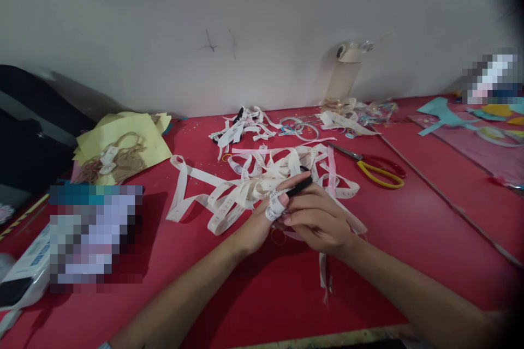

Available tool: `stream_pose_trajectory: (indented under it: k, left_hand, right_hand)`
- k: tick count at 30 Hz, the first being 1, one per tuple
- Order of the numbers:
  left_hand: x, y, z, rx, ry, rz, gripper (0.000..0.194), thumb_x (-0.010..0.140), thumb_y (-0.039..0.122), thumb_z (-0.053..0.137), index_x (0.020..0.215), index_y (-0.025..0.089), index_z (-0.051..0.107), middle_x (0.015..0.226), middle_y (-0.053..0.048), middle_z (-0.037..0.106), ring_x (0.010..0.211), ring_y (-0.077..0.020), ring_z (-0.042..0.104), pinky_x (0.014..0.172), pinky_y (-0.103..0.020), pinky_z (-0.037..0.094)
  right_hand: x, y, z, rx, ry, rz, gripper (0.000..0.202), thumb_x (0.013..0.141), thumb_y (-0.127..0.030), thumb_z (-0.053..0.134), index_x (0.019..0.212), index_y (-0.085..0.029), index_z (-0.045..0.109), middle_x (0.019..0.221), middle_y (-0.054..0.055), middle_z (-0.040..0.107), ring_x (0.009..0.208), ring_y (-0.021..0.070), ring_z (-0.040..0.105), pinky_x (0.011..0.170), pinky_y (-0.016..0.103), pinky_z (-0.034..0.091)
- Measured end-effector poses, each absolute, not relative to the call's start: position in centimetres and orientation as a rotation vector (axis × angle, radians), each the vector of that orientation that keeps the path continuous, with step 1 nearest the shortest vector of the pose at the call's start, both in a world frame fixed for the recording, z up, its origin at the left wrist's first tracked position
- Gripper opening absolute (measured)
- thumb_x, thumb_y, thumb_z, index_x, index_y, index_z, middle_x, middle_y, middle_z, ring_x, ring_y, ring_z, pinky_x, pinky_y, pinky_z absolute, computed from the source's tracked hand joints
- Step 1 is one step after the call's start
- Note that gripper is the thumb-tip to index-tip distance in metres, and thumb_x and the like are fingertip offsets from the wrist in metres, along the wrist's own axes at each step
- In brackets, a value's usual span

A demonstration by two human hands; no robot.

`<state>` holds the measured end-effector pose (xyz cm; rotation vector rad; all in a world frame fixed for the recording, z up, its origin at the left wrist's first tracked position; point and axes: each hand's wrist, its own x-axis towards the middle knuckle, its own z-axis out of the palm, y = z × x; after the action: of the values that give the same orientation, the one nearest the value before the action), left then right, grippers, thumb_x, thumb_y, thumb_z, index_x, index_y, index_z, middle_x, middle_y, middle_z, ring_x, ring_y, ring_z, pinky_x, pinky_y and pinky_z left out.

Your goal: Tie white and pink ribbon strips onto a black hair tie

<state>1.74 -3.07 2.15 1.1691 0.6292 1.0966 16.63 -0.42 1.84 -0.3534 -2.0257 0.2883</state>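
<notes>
My left hand is closed in front of me, with white printed ribbon wound round its thumb. A narrow black strip sticks out between its thumb and forefinger. My right hand meets it from the right, its fingertips pinched together at the ribbon; the exact pinch point is partly hidden. Below the right hand hangs a ribbon end. Behind both hands, a loose tangle of cream printed ribbon spreads over the red table, with a pink ribbon among it.
Scissors with red and yellow handles lie right of the tangle. Farther back are ribbon scraps, wire rings and a clear bottle against the wall. Yellow paper with a twine bundle sits at left.
</notes>
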Motion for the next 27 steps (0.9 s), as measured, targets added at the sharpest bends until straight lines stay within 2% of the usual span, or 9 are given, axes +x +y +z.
stream_pose_trajectory:
  k: [3, 7, 10, 15, 17, 20, 22, 25, 27]
  left_hand:
    - [1.8, -3.2, 2.5, 1.189, 0.600, 1.101, 0.049, 0.092, 0.047, 0.041, 0.136, 0.027, 0.048, 0.146, -0.003, 0.043, 0.138, -0.0260, 0.032, 0.115, -0.042, 0.021]
    - [1.8, -3.4, 2.8, 1.185, 0.567, 1.083, 0.049, 0.092, 0.046, 0.042, 0.137, 0.026, 0.046, 0.146, -0.005, 0.043, 0.137, -0.0267, 0.034, 0.114, -0.042, 0.023]
    - [1.8, -3.5, 2.9, 1.173, 0.569, 1.083, 0.048, 0.093, 0.044, 0.041, 0.137, 0.026, 0.047, 0.146, -0.005, 0.043, 0.137, -0.0262, 0.034, 0.114, -0.042, 0.022]
    - [1.8, -3.5, 3.0, 1.149, 0.562, 1.097, 0.047, 0.093, 0.045, 0.041, 0.137, 0.028, 0.047, 0.145, -0.004, 0.044, 0.135, -0.0246, 0.036, 0.112, -0.038, 0.025]
    - [1.8, -3.5, 2.9, 1.125, 0.578, 1.083, 0.048, 0.092, 0.046, 0.042, 0.137, 0.029, 0.047, 0.140, -0.005, 0.049, 0.128, -0.0241, 0.044, 0.106, -0.036, 0.034]
    - [1.8, -3.3, 2.5, 1.072, 0.626, 1.031, 0.055, 0.090, 0.052, 0.044, 0.140, 0.029, 0.042, 0.120, -0.008, 0.062, 0.101, -0.0207, 0.059, 0.086, -0.033, 0.046]
    - [1.7, -3.1, 2.2, 1.043, 0.662, 1.028, 0.057, 0.089, 0.053, 0.044, 0.141, 0.030, 0.041, 0.110, -0.007, 0.064, 0.088, -0.0176, 0.060, 0.079, -0.031, 0.047]
    - [1.6, -2.8, 2.1, 1.054, 0.699, 1.100, 0.053, 0.090, 0.050, 0.044, 0.138, 0.029, 0.045, 0.120, -0.007, 0.060, 0.097, -0.0187, 0.057, 0.086, -0.032, 0.045]
    - [1.3, -2.6, 2.3, 1.061, 0.736, 1.119, 0.056, 0.090, 0.050, 0.044, 0.141, 0.028, 0.041, 0.123, -0.007, 0.058, 0.103, -0.0210, 0.055, 0.090, -0.034, 0.044]
  right_hand:
    - [16.6, -0.7, 2.1, -0.323, -1.981, 0.216, 0.026, 0.075, -0.004, 0.062, 0.088, -0.026, 0.063, 0.088, 0.001, 0.069, 0.082, 0.0199, 0.058, 0.072, 0.037, 0.051]
    - [16.7, -1.0, 2.1, -0.317, -1.993, 0.241, 0.029, 0.079, -0.008, 0.059, 0.094, -0.033, 0.063, 0.091, -0.003, 0.068, 0.080, 0.0188, 0.061, 0.075, 0.038, 0.049]
    - [16.8, -1.2, 2.0, -0.339, -1.976, 0.287, 0.034, 0.081, -0.009, 0.058, 0.101, -0.037, 0.063, 0.090, -0.003, 0.067, 0.077, 0.0179, 0.063, 0.074, 0.038, 0.049]
    - [16.7, -1.4, 1.8, -0.385, -1.865, 0.425, 0.035, 0.081, -0.008, 0.058, 0.099, -0.036, 0.066, 0.090, -0.004, 0.069, 0.075, 0.0175, 0.064, 0.072, 0.036, 0.049]
    - [16.5, -1.4, 1.8, -0.375, -1.814, 0.481, 0.034, 0.080, -0.007, 0.058, 0.098, -0.035, 0.067, 0.090, -0.004, 0.069, 0.075, 0.0174, 0.065, 0.071, 0.036, 0.049]
    - [16.1, -1.4, 1.7, -0.393, -1.734, 0.570, 0.033, 0.078, -0.003, 0.058, 0.091, -0.031, 0.068, 0.088, -0.002, 0.070, 0.074, 0.0175, 0.065, 0.068, 0.035, 0.048]
    - [16.0, -1.4, 1.7, -0.406, -1.690, 0.617, 0.031, 0.078, -0.002, 0.059, 0.088, -0.031, 0.067, 0.086, -0.002, 0.070, 0.073, 0.0175, 0.064, 0.067, 0.035, 0.048]
    - [16.0, -1.5, 2.1, -0.391, -1.699, 0.619, 0.028, 0.079, -0.004, 0.058, 0.086, -0.030, 0.065, 0.086, -0.002, 0.070, 0.074, 0.0179, 0.063, 0.069, 0.036, 0.048]
    - [16.1, -1.6, 2.4, -0.360, -1.808, 0.543, 0.024, 0.081, -0.006, 0.056, 0.086, -0.028, 0.064, 0.088, -0.001, 0.070, 0.075, 0.0180, 0.061, 0.070, 0.037, 0.048]
